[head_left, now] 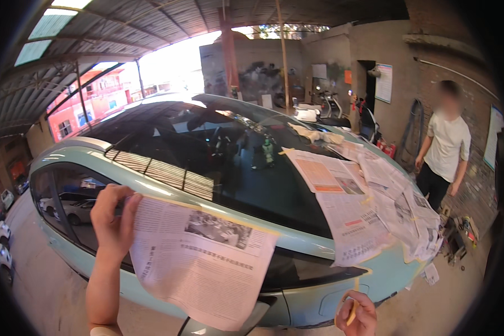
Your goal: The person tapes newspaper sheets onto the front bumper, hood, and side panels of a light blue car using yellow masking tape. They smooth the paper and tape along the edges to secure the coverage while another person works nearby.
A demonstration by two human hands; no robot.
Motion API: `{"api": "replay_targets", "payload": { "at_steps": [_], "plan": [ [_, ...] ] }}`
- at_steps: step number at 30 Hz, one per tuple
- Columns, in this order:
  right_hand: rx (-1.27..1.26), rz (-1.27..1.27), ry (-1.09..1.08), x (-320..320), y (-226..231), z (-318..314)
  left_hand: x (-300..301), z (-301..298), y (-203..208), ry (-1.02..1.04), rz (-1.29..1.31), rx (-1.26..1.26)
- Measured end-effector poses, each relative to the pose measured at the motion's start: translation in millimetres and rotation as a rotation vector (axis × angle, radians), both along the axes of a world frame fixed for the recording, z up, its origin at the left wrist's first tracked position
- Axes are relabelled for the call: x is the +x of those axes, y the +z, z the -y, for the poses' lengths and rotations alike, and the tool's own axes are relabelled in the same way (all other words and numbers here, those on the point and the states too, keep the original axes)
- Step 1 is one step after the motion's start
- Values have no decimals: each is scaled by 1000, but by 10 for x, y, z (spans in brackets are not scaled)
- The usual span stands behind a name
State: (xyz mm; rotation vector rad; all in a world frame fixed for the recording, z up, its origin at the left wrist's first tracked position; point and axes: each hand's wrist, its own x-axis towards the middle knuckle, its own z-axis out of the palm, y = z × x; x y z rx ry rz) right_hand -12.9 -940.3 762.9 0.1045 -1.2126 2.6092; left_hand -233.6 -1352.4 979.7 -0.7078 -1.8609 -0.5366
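1 person (446,140) stands near what seems a looped hose (413,124); red building (98,95) outside.

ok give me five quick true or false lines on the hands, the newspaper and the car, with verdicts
1. The left hand holds a newspaper sheet. True.
2. The right hand is empty. False: it holds a yellow roll, apparently tape.
3. The yellow strip runs along the held sheet's bottom edge. False: it runs along the top edge.
4. More newspaper lies over the front part of the car. True.
5. The car is red. False: it is pale blue-green.
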Motion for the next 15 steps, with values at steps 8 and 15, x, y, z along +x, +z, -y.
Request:
{"api": "replay_targets", "payload": {
  "at_steps": [8,15],
  "plan": [
    [34,-11,-54,431,-62,-389,746,-184,-25,-18,-232,-29],
    [103,1,-85,861,-249,-889,1410,-136,-107,12,-250,-44]
  ]
}}
